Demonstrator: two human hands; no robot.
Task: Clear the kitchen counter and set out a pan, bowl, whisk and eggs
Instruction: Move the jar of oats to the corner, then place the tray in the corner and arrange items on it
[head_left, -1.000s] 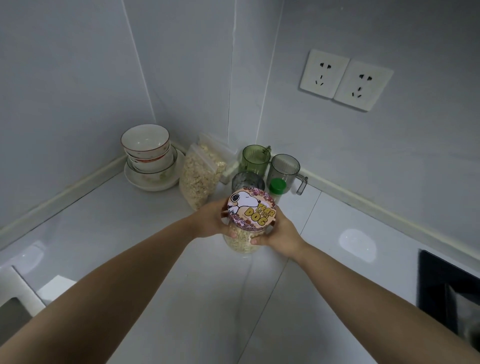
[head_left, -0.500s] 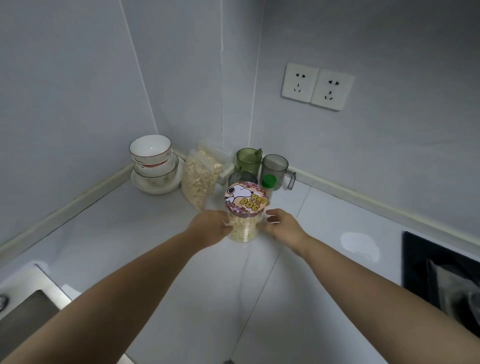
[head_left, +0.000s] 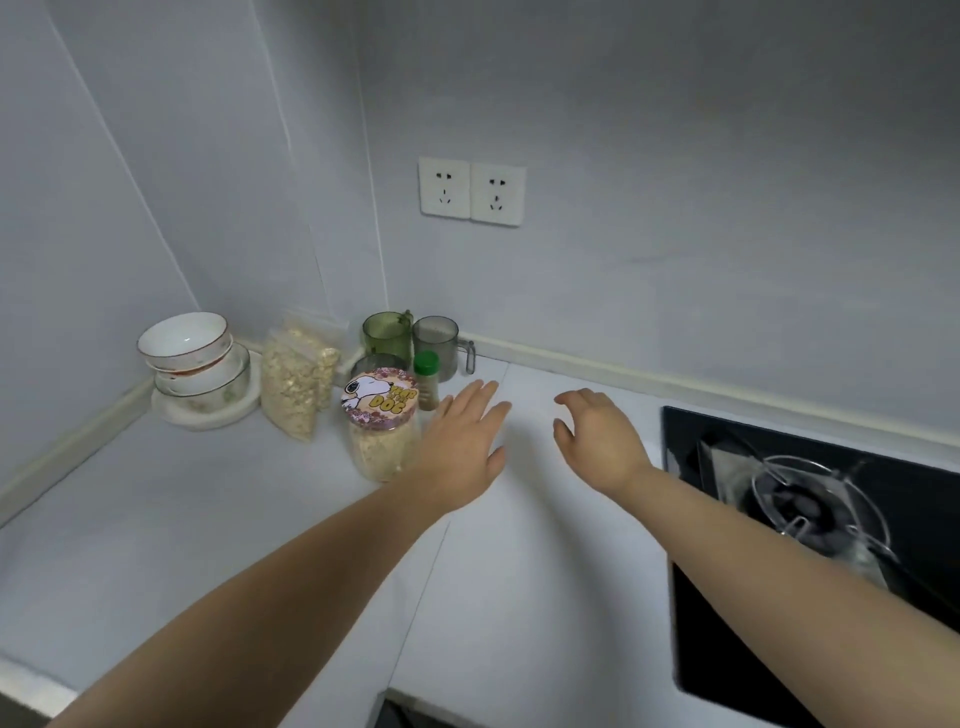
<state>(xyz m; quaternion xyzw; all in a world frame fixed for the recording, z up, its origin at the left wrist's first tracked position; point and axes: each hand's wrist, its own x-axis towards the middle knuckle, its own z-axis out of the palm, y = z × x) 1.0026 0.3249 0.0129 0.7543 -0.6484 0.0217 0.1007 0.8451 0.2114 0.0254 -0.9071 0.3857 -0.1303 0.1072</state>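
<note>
Three stacked bowls (head_left: 184, 340), two wall sockets (head_left: 444, 187) (head_left: 497, 194), two handled cups (head_left: 385, 332) (head_left: 435, 338), one lidded jar (head_left: 382, 431), one green-capped bottle (head_left: 427, 382) and one oat bag (head_left: 291, 384) are counted.

Both forearms bare, as are the left hand (head_left: 464, 441) and right hand (head_left: 598, 448)

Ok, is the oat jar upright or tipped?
Upright: the jar stands on its base on the counter, lid facing up.

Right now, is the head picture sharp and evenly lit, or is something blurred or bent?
Head view: dim, flat light; wall seams lean from the wide lens; the oat jar lid has readable print; forearms near the bottom edge look soft.
</note>
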